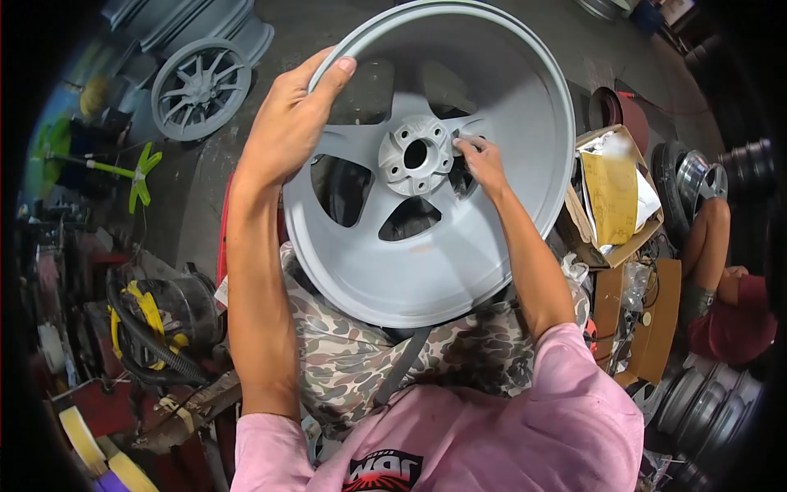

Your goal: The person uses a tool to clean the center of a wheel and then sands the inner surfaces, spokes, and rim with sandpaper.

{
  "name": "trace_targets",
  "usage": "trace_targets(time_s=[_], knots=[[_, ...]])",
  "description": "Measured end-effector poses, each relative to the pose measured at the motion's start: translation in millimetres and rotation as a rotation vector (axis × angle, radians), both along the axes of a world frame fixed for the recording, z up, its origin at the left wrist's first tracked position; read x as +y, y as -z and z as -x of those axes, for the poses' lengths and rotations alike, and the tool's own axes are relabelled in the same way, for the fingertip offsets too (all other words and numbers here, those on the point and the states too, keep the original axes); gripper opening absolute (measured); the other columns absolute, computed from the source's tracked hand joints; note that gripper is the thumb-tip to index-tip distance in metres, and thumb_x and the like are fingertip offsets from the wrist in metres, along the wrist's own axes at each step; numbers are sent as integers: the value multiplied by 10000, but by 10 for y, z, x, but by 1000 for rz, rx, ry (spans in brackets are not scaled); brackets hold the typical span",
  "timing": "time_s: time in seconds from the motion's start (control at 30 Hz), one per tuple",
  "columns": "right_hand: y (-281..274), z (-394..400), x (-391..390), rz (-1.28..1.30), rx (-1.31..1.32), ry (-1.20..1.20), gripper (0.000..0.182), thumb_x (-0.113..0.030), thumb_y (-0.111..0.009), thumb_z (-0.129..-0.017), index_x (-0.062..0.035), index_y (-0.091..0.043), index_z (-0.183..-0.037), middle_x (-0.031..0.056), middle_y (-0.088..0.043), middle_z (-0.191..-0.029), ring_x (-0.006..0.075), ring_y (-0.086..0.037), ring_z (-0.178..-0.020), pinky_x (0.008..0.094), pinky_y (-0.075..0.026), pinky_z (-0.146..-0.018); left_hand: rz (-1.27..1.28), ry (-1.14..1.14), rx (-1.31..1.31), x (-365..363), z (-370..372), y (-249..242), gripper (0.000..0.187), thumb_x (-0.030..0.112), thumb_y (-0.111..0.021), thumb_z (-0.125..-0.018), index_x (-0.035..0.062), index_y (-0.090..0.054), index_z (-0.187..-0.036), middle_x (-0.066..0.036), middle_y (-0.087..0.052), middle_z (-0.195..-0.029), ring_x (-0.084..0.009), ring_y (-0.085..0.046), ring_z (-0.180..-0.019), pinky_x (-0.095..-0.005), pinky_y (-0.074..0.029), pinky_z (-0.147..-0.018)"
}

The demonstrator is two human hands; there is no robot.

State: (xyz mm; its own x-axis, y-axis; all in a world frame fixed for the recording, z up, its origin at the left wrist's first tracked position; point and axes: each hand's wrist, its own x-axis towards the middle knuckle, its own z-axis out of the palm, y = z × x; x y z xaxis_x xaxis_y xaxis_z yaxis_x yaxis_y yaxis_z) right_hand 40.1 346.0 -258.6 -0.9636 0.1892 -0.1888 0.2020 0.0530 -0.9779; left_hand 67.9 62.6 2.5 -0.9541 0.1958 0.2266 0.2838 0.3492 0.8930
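Observation:
A large grey alloy wheel [492, 254] rests tilted against my lap, its hollow side facing me. Spokes run out from a bare-metal hub [416, 154] with a round centre hole and several bolt holes. My left hand [299, 115] is closed around the wheel's upper left edge, thumb over the lip. Inside the barrel, my right hand [482, 162] touches a spoke edge just right of the hub, fingers pinched together. Whatever small thing may be between those fingertips is too hidden to name.
Another grey wheel [202, 88] stands at upper left. Right of me are a cardboard box [611, 258] with yellow paper [611, 197] and a seated person's leg [707, 242]. At left sit a black vacuum with its hose [168, 357], a green fan [141, 176] and tape rolls [82, 439].

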Motion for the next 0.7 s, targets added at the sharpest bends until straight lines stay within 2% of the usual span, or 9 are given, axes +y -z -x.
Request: trace_targets(time_s=[0.13, 0.2, 0.23, 0.33, 0.37, 0.4, 0.47, 0.57, 0.7], knots=[[-528, -64, 110, -40, -69, -85, 545, -325, -801, -839, 85, -675, -1175, 69, -686, -945, 86, -572, -716, 247, -472, -632, 14, 4, 11, -35, 54, 54, 423, 369, -558, -1036, 50, -657, -1295, 78, -393, -685, -47, -331, -653, -242, -314, -597], [-720, -43, 80, 331, 130, 89, 443, -268, -780, -868, 70, -686, -1139, 31, -663, -854, 48, -507, -641, 214, -398, -553, 23, -3, 22, -41, 60, 55, 420, 367, -557, -1037, 50, -657, -1295, 79, -392, -679, -47, -331, -643, -245, -311, -583], [-822, -39, -21, 366, 151, 94, 340, -199, -740, -895, 51, -697, -1121, 14, -650, -773, 50, -499, -612, 195, -380, -552, 34, -4, 34, -40, 54, 51, 418, 365, -555, -1039, 51, -658, -1295, 80, -391, -673, -46, -331, -632, -247, -307, -569], [-767, 3, -285, 136, 137, 23, 304, -251, -667, -944, 12, -733, -1082, -2, -608, -721, 57, -514, -628, 238, -403, -559, -46, 7, 52, -3, 43, 77, 410, 355, -556, -1039, 46, -658, -1287, 84, -377, -660, -41, -325, -609, -252, -301, -554], [-620, 32, -359, -203, 290, 7, 301, -241, -609, -962, 18, -739, -1045, 24, -583, -672, 99, -526, -635, 302, -451, -593, -47, 3, 55, -6, 48, 81, 410, 355, -556, -1039, 46, -658, -1287, 84, -377, -660, -41, -325, -609, -252, -301, -554], [-591, 16, -361, -472, 312, -46, 359, -274, -564, -990, 49, -721, -999, 110, -598, -700, 221, -567, -659, 392, -488, -682, -48, 13, 54, -8, 55, 92, 410, 355, -556, -1039, 41, -659, -1281, 84, -381, -663, -40, -326, -608, -251, -299, -549], [-529, -44, -339, -872, 481, -24, 347, -263, -527, -983, 28, -716, -981, 204, -647, -814, 431, -618, -834, 478, -486, -817, -54, 15, 54, -30, 71, 102, 410, 354, -556, -1039, 36, -660, -1275, 84, -385, -666, -39, -328, -608, -250, -298, -545], [-731, -19, -339, -943, 690, 50, 359, -252, -514, -997, 51, -698, -939, 231, -651, -922, 422, -620, -927, 505, -471, -844, 1, 14, 60, -33, 79, 77, 407, 352, -554, -1039, 31, -662, -1265, 83, -401, -678, -39, -336, -616, -246, -301, -544], [-919, 328, -466, -796, 626, 11, 297, -201, -539, -971, 45, -679, -881, 239, -664, -919, 432, -610, -894, 525, -477, -824, -45, 35, 70, 16, 42, 92, 411, 350, -555, -1038, 34, -653, -1282, 87, -392, -669, -34, -337, -601, -250, -293, -529]])
